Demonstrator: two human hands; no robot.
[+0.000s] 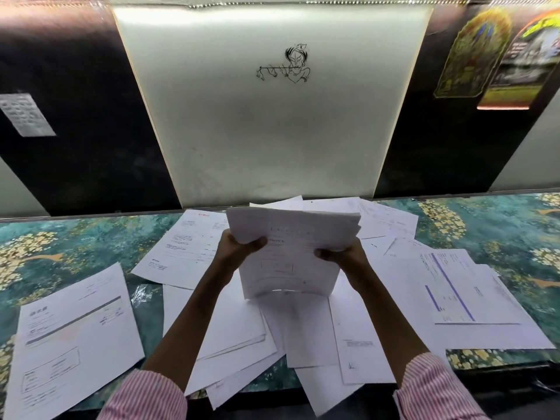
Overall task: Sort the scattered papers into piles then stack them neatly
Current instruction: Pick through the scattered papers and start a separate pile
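Note:
A thick bundle of white papers (291,250) stands upright in the middle of the view, its lower edge down on the loose sheets beneath. My left hand (239,245) grips its left edge and my right hand (342,253) grips its right edge. More sheets lie scattered around: a form with a grey bar (72,338) at the near left, a printed sheet (185,247) behind my left hand, a chart sheet with blue bars (454,289) at the right, and several overlapping blank sheets (306,338) under my forearms.
The table wears a teal cloth with yellow flowers (60,247). A white panel with a line drawing (272,116) rises behind it, flanked by dark panels. Posters (485,56) hang at the upper right. Some sheets overhang the table's near edge (500,368).

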